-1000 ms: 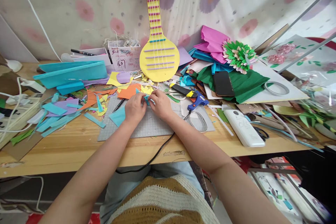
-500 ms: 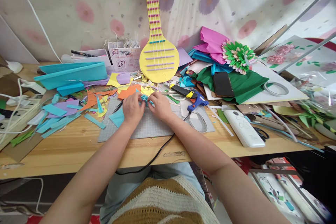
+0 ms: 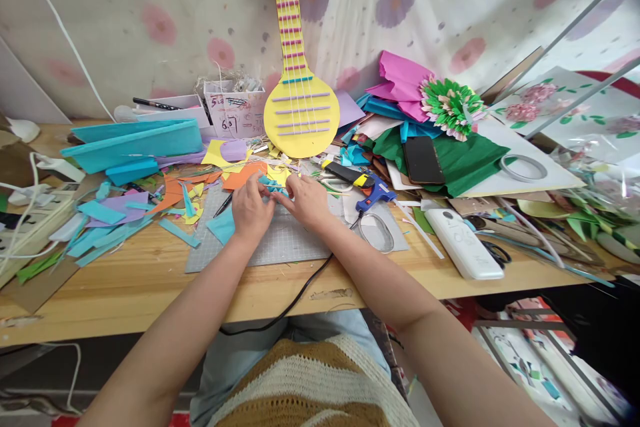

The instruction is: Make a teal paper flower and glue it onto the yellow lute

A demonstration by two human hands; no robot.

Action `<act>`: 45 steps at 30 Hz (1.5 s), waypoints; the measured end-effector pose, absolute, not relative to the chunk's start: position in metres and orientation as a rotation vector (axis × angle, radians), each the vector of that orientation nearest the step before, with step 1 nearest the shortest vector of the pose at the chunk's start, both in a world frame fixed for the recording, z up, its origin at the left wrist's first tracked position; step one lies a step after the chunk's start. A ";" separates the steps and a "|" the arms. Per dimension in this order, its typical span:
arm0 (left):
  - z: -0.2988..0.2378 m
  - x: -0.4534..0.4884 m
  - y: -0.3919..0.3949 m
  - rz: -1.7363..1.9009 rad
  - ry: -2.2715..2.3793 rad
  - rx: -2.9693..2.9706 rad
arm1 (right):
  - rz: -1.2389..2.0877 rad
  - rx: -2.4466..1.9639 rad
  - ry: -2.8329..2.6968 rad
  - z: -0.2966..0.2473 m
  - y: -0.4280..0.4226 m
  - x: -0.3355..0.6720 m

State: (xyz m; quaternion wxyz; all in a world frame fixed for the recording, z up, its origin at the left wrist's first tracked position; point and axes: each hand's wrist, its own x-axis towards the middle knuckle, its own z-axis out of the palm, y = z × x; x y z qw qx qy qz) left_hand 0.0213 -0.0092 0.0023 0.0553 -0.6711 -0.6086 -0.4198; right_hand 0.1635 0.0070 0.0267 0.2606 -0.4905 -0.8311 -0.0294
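Note:
Both hands meet over the grey cutting mat (image 3: 295, 240). A small piece of crinkled blue paper (image 3: 271, 185) is pinched between them. My left hand (image 3: 253, 207) grips its left end with curled fingers. On its right side, the thumb and fingertips of my right hand (image 3: 304, 202) close on the same piece. The fingers hide part of it. A flat blue paper scrap (image 3: 221, 227) lies by my left wrist, with a black pen (image 3: 224, 204) beside it. To the right of my right hand are a yellow-and-black utility knife (image 3: 349, 174) and a blue glue gun (image 3: 376, 193).
A yellow paper lute (image 3: 302, 113) leans on the curtain behind. Blue strips (image 3: 180, 232) and coloured scraps cover the left side. A phone (image 3: 423, 160) rests on green paper (image 3: 465, 163). A white power bank (image 3: 465, 243) and a tape roll (image 3: 377, 232) lie at right. A black cord (image 3: 300, 293) crosses the front edge.
My fingers have shifted slightly on the blue paper, and more of it shows between them. The camera view has moved a little; the things on the table stay put.

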 end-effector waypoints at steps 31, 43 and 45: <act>0.010 0.014 -0.018 -1.157 -1.629 -2.124 | 0.221 -1.309 -2.400 0.038 0.012 0.170; 0.008 0.012 -0.016 -1.125 -1.593 -2.128 | 0.082 -1.242 -2.382 0.036 0.011 0.168; 0.008 0.012 -0.016 -1.116 -1.571 -2.113 | 0.137 -1.296 -2.369 0.037 0.011 0.167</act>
